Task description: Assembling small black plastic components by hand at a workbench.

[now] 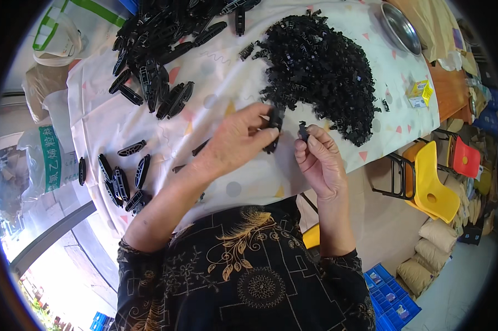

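Head: left hand [235, 140] grips long black part [273, 128], axis upright.

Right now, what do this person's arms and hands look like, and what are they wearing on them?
Both hands, the left hand and the right hand, are bare: no gloves, and no rings or watch that I can make out. The forearms are bare too. The sleeves end near the elbows, black fabric patterned with gold leaves and pale line ornaments.
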`<state>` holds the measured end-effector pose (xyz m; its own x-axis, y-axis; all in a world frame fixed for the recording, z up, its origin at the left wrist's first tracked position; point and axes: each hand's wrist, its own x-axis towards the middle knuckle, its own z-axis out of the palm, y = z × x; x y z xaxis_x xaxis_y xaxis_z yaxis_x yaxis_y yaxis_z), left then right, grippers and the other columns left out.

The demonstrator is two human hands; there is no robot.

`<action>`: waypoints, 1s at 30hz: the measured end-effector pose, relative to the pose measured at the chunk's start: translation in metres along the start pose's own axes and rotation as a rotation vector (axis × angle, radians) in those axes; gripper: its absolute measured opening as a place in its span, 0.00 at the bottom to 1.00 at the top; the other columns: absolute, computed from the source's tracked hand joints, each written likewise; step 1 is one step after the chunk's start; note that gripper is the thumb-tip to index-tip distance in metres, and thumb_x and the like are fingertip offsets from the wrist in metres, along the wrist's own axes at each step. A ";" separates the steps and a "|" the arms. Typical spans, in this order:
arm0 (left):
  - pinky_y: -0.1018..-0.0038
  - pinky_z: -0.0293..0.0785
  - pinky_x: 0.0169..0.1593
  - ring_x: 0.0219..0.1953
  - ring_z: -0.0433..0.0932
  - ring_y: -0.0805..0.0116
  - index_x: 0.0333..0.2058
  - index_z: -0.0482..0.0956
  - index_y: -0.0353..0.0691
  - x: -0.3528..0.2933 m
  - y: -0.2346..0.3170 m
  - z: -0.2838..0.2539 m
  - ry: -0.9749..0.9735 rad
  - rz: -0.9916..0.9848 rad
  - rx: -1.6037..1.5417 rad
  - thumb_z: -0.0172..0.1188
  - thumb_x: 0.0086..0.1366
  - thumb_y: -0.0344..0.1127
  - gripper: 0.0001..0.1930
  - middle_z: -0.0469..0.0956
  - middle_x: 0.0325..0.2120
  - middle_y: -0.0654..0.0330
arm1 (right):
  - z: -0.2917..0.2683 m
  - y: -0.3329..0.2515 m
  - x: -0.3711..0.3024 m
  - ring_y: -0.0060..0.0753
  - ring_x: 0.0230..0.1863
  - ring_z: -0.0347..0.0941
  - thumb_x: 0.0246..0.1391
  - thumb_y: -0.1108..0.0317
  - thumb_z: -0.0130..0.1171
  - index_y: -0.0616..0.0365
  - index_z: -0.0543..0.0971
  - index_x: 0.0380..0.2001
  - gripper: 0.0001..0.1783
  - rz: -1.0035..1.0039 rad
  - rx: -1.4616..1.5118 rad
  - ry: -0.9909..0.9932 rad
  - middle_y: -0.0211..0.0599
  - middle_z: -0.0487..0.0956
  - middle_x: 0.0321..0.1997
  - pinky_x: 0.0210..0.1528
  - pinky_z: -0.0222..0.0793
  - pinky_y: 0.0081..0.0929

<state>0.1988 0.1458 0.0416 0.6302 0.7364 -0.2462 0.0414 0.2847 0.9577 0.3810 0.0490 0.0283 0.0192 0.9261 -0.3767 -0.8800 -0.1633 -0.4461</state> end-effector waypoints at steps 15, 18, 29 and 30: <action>0.78 0.74 0.35 0.31 0.77 0.75 0.51 0.67 0.32 -0.019 0.009 0.016 -0.092 -0.169 0.085 0.59 0.59 0.28 0.21 0.80 0.30 0.57 | 0.011 0.012 -0.015 0.24 0.28 0.76 0.53 0.77 0.59 0.60 0.75 0.36 0.07 -0.084 -0.387 0.066 0.34 0.78 0.32 0.31 0.73 0.19; 0.78 0.74 0.39 0.34 0.77 0.74 0.56 0.61 0.31 -0.020 0.008 0.017 -0.178 -0.182 -0.051 0.59 0.58 0.27 0.27 0.79 0.34 0.55 | 0.013 0.012 -0.016 0.24 0.28 0.75 0.53 0.77 0.59 0.60 0.74 0.36 0.06 -0.143 -0.513 0.053 0.33 0.77 0.30 0.32 0.73 0.20; 0.70 0.75 0.42 0.36 0.80 0.60 0.58 0.56 0.33 -0.026 0.000 0.015 -0.128 -0.047 0.309 0.59 0.52 0.25 0.34 0.78 0.35 0.46 | 0.038 -0.021 -0.009 0.32 0.34 0.70 0.42 0.80 0.62 0.59 0.75 0.27 0.07 -0.607 -1.778 -0.401 0.34 0.71 0.32 0.35 0.67 0.27; 0.67 0.75 0.42 0.36 0.79 0.54 0.58 0.57 0.34 -0.027 0.000 0.015 -0.117 0.008 0.419 0.58 0.52 0.25 0.34 0.78 0.34 0.44 | 0.043 -0.024 -0.008 0.32 0.34 0.70 0.42 0.80 0.62 0.59 0.75 0.27 0.07 -0.602 -1.779 -0.403 0.34 0.71 0.32 0.35 0.67 0.27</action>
<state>0.1939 0.1167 0.0504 0.7145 0.6560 -0.2433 0.3323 -0.0123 0.9431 0.3817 0.0605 0.0768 -0.2335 0.9543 0.1866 0.6315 0.2948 -0.7172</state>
